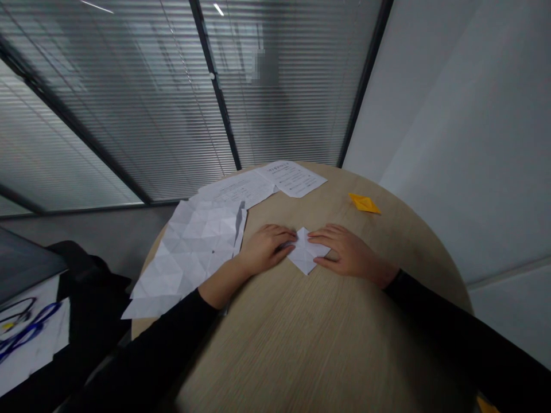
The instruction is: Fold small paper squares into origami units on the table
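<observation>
A small square of folded white paper [303,259] lies on the round wooden table with one corner towards me, creases crossing its middle. My left hand [267,248] holds its left corner, fingertips above and thumb below. From the other side, my right hand [343,250] has its fingers on the upper right part and its thumb near the lower right edge. Both hands press the paper against the tabletop, and their fingers cover its left and right corners. Past my right hand lies a folded yellow paper piece [364,203].
A large creased white sheet [189,246] lies left of my left hand, over the table's edge. Printed sheets [293,176] rest at the back of the wooden table [301,344]. Blue-handled scissors [32,330] lie on white paper at far left. Glass with blinds [275,115] stands behind.
</observation>
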`<state>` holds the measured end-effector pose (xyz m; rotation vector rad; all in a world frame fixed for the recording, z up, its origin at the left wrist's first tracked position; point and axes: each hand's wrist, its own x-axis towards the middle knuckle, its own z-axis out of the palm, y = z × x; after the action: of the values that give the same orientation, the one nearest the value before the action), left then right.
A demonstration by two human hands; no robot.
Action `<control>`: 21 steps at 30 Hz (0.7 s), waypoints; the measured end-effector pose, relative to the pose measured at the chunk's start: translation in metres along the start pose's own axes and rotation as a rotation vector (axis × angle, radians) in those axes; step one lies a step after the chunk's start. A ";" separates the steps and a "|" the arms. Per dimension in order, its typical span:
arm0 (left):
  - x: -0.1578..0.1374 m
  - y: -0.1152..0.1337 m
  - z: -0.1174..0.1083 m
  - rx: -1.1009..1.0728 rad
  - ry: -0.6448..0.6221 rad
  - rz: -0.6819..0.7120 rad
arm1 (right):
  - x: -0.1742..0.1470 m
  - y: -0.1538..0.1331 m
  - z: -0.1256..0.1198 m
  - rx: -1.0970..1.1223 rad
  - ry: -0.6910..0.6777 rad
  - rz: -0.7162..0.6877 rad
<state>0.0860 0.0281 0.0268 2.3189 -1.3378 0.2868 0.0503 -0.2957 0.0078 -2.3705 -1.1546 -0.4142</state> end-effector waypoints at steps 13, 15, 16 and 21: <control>0.000 0.008 -0.007 0.065 0.028 -0.001 | 0.003 -0.001 -0.010 -0.063 -0.021 -0.040; 0.001 0.012 -0.009 0.075 -0.011 0.018 | 0.002 -0.003 -0.010 -0.054 -0.016 -0.060; 0.002 0.014 -0.010 0.082 -0.031 0.026 | 0.002 -0.005 -0.010 -0.039 -0.015 -0.074; 0.002 0.016 -0.008 0.117 -0.070 0.013 | -0.003 -0.010 -0.011 0.053 -0.054 -0.114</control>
<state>0.0738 0.0238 0.0387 2.4379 -1.4052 0.2974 0.0398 -0.2980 0.0187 -2.2903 -1.3133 -0.3551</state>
